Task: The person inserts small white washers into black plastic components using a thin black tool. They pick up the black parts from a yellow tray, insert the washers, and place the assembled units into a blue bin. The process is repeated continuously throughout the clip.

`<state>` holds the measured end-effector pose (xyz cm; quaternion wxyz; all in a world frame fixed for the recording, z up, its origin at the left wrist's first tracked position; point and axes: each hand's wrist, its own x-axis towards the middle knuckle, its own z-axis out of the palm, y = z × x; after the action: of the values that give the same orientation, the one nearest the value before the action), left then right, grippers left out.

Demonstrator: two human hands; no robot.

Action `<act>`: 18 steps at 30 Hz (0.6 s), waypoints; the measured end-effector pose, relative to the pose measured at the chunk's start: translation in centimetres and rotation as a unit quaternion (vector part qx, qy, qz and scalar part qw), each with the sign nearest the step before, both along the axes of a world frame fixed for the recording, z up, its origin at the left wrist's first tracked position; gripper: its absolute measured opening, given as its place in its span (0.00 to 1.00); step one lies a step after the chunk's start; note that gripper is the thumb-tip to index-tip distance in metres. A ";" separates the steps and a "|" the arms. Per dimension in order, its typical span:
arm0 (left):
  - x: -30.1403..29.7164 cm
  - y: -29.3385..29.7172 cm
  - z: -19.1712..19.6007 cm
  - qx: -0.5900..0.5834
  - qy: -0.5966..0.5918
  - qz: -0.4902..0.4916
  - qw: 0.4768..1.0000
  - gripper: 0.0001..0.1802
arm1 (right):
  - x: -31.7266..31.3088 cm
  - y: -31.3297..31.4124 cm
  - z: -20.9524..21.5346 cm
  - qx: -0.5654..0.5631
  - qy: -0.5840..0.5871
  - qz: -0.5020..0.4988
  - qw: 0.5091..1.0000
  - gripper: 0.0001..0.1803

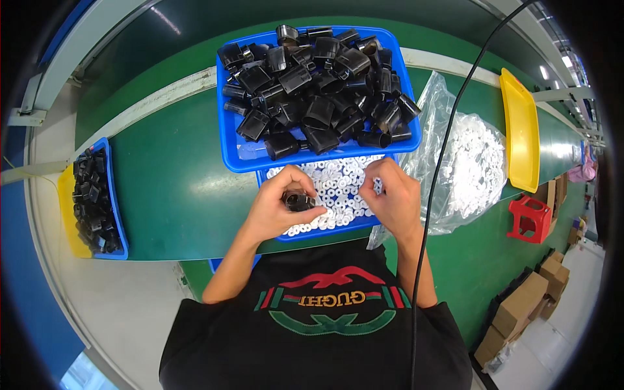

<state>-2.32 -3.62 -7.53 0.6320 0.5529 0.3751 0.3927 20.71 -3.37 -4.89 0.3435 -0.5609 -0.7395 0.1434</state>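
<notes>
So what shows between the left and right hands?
Head view: small white plastic rings in the blue plastic tray underneath; the left hand holds a glossy black plastic part.

The black parts (318,112) are gleaming like glossy moulded plastic, and the piece (297,202) in the left hand (270,205) is showing the same slick, dark shine. The blue tray (229,146) is looking smooth and plastic, while the white rings (338,195) are looking like duller plastic. The clear bag (427,107) is showing creased, shiny plastic film. The yellow tray (522,130) and red stool (530,221) are displaying smooth plastic, the green worktop (175,195) is giving a soft sheen, the cardboard boxes (520,305) are looking matt, and the black shirt (312,361) is showing dull cloth.
</notes>
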 end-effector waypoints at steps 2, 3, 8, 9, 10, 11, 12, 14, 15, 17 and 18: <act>0.1 -0.7 0.4 0.002 0.030 0.039 0.999 0.19 | 0.0 0.1 0.3 -0.010 -0.002 -0.006 1.000 0.14; 0.1 -1.2 0.7 0.013 0.038 0.053 0.998 0.18 | 0.1 0.1 0.4 -0.018 -0.003 0.001 1.000 0.14; 0.6 -0.8 2.7 0.103 0.115 0.062 0.986 0.16 | 0.0 -0.5 2.4 -0.084 0.109 0.055 0.989 0.13; 0.9 -0.6 3.0 0.103 0.105 0.060 0.987 0.16 | -0.1 -0.7 3.7 -0.115 0.136 0.065 0.982 0.12; 1.1 -0.2 3.3 0.115 0.111 0.049 0.986 0.16 | -0.2 -0.8 4.5 -0.144 0.162 0.074 0.973 0.11; 1.3 0.2 3.6 0.128 0.115 0.037 0.984 0.17 | -0.2 -0.7 4.7 -0.107 0.189 0.116 0.969 0.16; 1.6 0.7 3.8 0.143 0.121 0.024 0.982 0.17 | -0.4 -0.5 4.7 -0.078 0.207 0.141 0.965 0.16; 2.2 0.9 4.0 0.117 0.092 0.010 0.989 0.17 | -0.8 -0.4 4.7 -0.018 0.242 0.186 0.952 0.17; 2.6 0.8 4.0 0.097 0.067 0.004 0.993 0.17 | -0.9 -0.5 4.7 -0.019 0.225 0.191 0.955 0.21; 3.3 0.9 4.0 0.074 0.027 -0.007 0.997 0.18 | -0.8 -0.1 5.5 -0.043 0.163 0.197 0.966 0.22; 3.8 0.9 3.8 0.069 0.011 -0.010 0.997 0.19 | -0.5 0.0 5.6 -0.056 0.128 0.200 0.970 0.23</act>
<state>1.44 -2.76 -3.69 0.5919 0.6036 0.3480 0.4051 20.20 -3.37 0.72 0.3682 -0.3967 -0.7772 0.3210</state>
